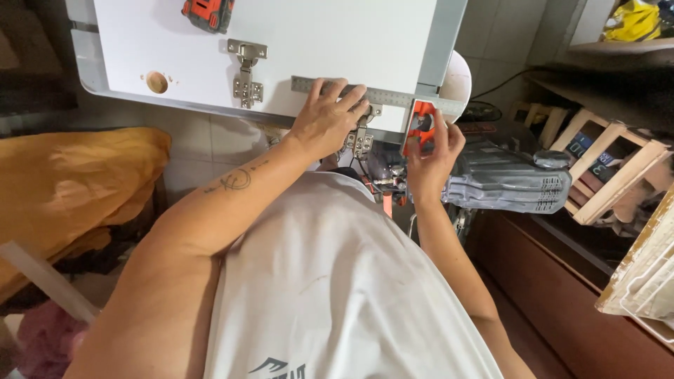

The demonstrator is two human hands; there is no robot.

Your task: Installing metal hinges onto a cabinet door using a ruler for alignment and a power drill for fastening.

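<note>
Panel: upper centre of the frame.
Hinge: on the panel, left of the ruler.
Ruler: across the panel's lower right, under the left hand.
Square head: at the ruler's right end, against the right hand.
Tape measure: top edge, above the hinge.
Bored hole: left of the hinge.

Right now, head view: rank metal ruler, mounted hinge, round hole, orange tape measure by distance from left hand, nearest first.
1. Metal ruler: under the left hand, touching.
2. Mounted hinge: left of it on the white panel.
3. Orange tape measure: panel's far edge.
4. Round hole: far left.
</note>
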